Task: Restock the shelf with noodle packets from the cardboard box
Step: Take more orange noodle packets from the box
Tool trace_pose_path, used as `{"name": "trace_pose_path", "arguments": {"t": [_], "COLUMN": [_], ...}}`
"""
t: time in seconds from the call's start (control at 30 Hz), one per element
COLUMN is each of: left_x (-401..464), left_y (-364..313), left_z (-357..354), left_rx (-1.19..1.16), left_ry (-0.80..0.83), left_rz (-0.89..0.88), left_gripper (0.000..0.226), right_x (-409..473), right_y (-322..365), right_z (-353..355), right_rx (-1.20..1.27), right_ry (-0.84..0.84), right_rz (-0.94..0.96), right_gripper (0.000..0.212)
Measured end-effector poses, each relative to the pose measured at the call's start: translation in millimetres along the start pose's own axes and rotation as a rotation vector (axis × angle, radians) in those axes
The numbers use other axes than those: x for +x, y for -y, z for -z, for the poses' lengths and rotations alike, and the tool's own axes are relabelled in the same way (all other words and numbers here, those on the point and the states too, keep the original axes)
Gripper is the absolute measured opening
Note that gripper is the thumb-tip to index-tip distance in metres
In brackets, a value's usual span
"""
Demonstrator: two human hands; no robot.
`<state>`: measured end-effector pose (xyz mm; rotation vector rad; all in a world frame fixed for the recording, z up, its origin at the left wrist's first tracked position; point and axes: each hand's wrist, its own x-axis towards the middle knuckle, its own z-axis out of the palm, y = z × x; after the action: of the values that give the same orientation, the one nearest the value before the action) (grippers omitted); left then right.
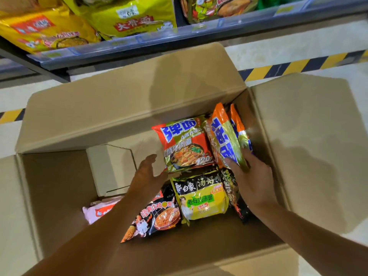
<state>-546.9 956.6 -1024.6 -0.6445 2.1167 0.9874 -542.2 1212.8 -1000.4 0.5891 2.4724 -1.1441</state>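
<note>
Right hand point(251, 176) down in the cardboard box point(127, 100), fingers wrapped over the lower ends of the upright orange packets point(227, 136) that lean against the right wall. Looks like a real hold on that bundle, though how many packets are gathered cannot be told. Left hand point(147, 172) wide open, fingers relaxed, thumb side just touching the lower left corner of the flat orange-and-gold packet point(184, 144); nothing held there yet.

Best bet for this step: slide the left fingers under that flat packet, not squeezing the middle, since the noodle block inside probably cracks under a hard pinch. Foil wrap likely slippery, so support from beneath and a firm grip on the right-hand bundle before lifting. Clear the tall box flaps on the way up to avoid snagging.

More stock lower in the box: a yellow-and-black packet point(199, 198), a black packet with red noodles point(157, 214) partly under the left forearm, another dark packet point(233, 192) on edge at the right, a pale pink packet point(99, 210) at the left. Bare cardboard showing along the far left of the box floor.

Above and ahead, the shelf point(159, 36) with its clear price rail, already carrying yellow noodle bags point(127, 18). Pale floor beyond, crossed by a strip of black-and-yellow hazard tape point(298, 66).
</note>
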Motion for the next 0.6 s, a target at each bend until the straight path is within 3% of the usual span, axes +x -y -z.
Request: {"name": "trace_pose_path", "arguments": {"t": [0.17,0.27,0.33,0.4,0.53,0.6], "left_x": [40.9,47.7,46.5,43.0,19.0,-2.2], "left_y": [-6.0,-12.6,-14.3,-14.1,-21.1,-27.8], "left_z": [-39.7,-55.9,-55.9,-51.2,-34.9,-17.2], "left_rx": [-0.305,-0.299,-0.274,-0.308,-0.363,-0.297], "left_ry": [0.086,-0.082,-0.204,-0.206,-0.128,-0.178], "left_rz": [0.199,0.225,0.252,0.269,0.188,0.111], "left_gripper": [0.097,0.075,0.077,0.080,0.033,0.026], "right_x": [-18.4,-23.0,-23.6,-22.2,-27.2,-36.9], "right_y": [-18.4,-23.5,-21.0,-16.2,3.8,16.1], "right_z": [4.5,1.0,-0.6,0.8,10.1,17.2], "right_rx": [0.226,0.266,0.267,0.255,0.219,0.209], "right_ry": [0.012,0.016,0.014,0.002,-0.024,-0.030], "right_rz": [-0.070,-0.087,-0.093,-0.101,-0.096,-0.095], "right_gripper": [0.038,0.028,0.025,0.026,0.031,0.030]}}
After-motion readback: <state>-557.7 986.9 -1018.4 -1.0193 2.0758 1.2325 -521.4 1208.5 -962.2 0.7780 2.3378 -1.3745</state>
